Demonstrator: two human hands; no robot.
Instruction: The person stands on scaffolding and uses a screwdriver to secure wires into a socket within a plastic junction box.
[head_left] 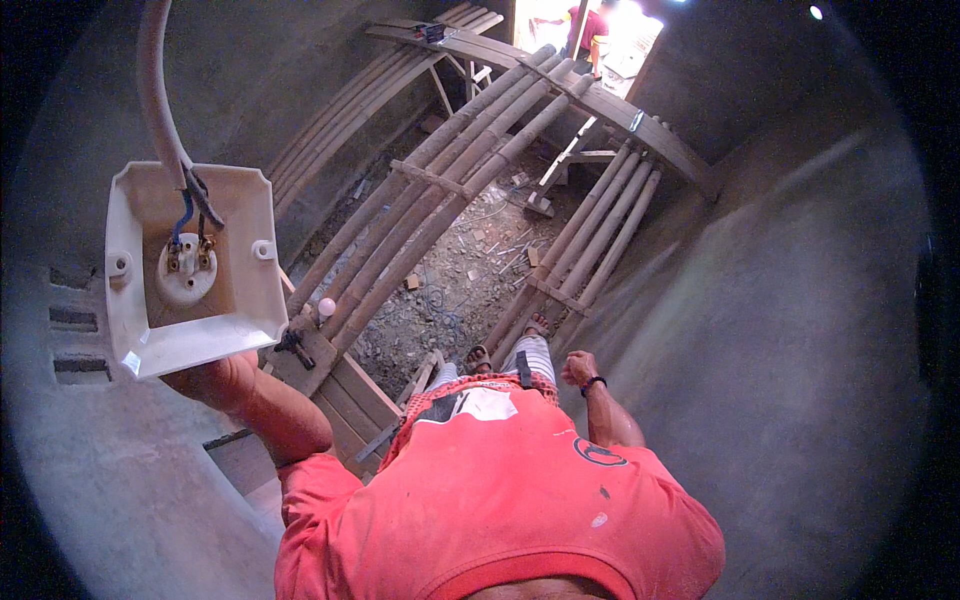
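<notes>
Looking straight into the open side of a square cream box (pixel 205 338), slightly tilted, at the left and well above the floor. Showing inside it a round white fitting (pixel 188 286) with brass-coloured terminals, joined to a blue wire (pixel 182 220) and a dark wire (pixel 202 228), both emerging from a thick pale cable (pixel 155 90) hanging from above. Reaching up to the lower edge of the box with the left hand (pixel 215 381); cannot tell the state of its grip, fingers hidden behind the box. Holding the right hand (pixel 577 368) well apart from the box, near the grey wall (pixel 780 400), with fingers curled together in a loose fist and a dark band (pixel 595 383) around the wrist. Wearing a red shirt (pixel 510 500). Seeing a pale round bulb (pixel 327 307) beside long brown poles (pixel 425 195) at the left, with more poles (pixel 600 235) at the right and a rubble-strewn floor (pixel 480 260) below, between them. Glimpsing beyond, in a bright opening, another person (pixel 590 38) in a dark red top.
</notes>
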